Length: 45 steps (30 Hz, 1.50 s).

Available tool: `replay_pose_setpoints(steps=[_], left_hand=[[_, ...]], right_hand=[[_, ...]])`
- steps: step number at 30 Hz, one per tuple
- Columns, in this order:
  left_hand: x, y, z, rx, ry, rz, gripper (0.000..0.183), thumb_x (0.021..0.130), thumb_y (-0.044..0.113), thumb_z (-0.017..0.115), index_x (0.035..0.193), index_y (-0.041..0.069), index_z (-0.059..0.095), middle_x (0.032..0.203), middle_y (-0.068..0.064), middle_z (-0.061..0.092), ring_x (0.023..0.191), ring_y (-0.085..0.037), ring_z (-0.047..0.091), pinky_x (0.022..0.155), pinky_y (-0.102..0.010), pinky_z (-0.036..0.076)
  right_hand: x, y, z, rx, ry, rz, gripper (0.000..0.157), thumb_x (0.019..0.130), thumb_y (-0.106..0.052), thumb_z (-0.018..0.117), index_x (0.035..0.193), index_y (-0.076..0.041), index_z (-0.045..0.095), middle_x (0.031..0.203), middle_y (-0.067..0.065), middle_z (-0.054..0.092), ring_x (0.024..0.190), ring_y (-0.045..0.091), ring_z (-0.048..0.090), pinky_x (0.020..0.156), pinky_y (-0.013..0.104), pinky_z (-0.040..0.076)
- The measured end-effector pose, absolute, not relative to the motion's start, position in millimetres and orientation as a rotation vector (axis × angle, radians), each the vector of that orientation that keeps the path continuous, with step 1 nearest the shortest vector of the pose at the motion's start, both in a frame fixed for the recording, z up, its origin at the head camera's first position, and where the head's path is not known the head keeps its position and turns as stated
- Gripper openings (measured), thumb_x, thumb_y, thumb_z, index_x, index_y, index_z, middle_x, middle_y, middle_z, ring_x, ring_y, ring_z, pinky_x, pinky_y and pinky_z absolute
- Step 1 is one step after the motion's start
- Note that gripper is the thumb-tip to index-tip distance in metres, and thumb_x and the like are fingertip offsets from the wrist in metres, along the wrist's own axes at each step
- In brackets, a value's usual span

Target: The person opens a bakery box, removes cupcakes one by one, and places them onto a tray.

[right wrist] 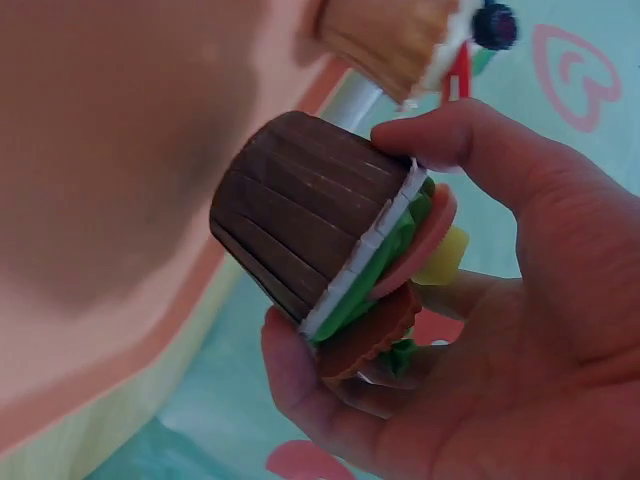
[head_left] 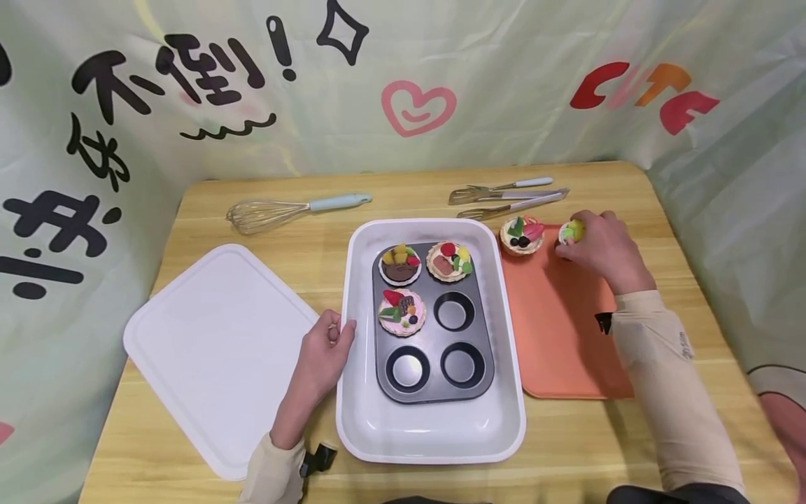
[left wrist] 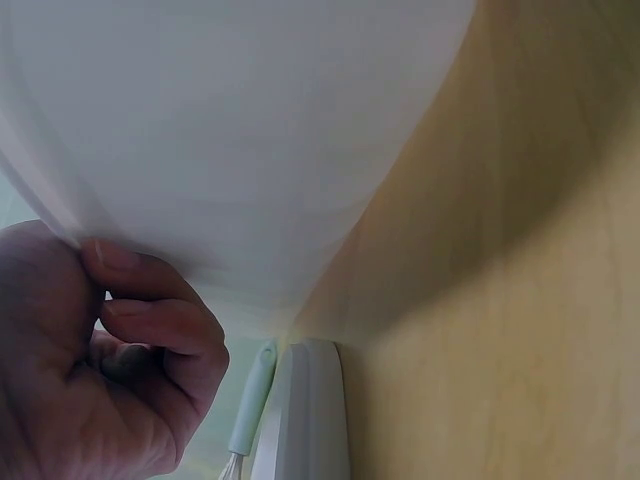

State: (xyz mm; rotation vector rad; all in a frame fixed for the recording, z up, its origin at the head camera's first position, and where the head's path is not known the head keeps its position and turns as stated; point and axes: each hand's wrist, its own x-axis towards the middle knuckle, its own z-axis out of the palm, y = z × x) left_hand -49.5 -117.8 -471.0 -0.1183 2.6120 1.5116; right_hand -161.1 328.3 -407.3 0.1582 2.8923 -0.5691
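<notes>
My right hand (head_left: 607,252) grips a toy cupcake by its edges above the far end of an orange tray (head_left: 567,336). In the right wrist view this cupcake (right wrist: 310,205) has a brown ribbed cup with green, pink and yellow toppings, and is tilted. Just left of it stands another toy cupcake (head_left: 522,235) with strawberry and dark berries. With thumb and curled fingers, my left hand (head_left: 320,358) pinches the left rim of a deep white tray (head_left: 434,448). Inside it lies a dark muffin tin (head_left: 434,393) holding three cupcakes: chocolate (head_left: 399,269), cream (head_left: 455,269) and pink (head_left: 403,318).
A flat white board (head_left: 220,357) lies at an angle on the wooden table, left of the deep tray. At the back are a whisk (head_left: 267,213) with a pale blue handle and several metal utensils (head_left: 510,197). A printed cloth (head_left: 491,84) hangs behind the table.
</notes>
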Motion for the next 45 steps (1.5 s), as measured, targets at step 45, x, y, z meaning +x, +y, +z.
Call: replay_pose_setpoints(steps=[45], left_hand=[[-47.7, -118.3, -476.2, -0.086, 2.64, 1.54, 0.019, 0.099, 0.018, 0.06, 0.09, 0.005, 0.051, 0.062, -0.005, 0.059, 0.055, -0.013, 0.057, 0.05, -0.026, 0.051]], right_hand=[[-179.0, 347.6, -430.1, 0.233, 2.882, -0.558, 0.065, 0.088, -0.029, 0.065, 0.132, 0.011, 0.04, 0.117, 0.038, 0.037, 0.105, 0.053, 0.034, 0.079, 0.067, 0.04]])
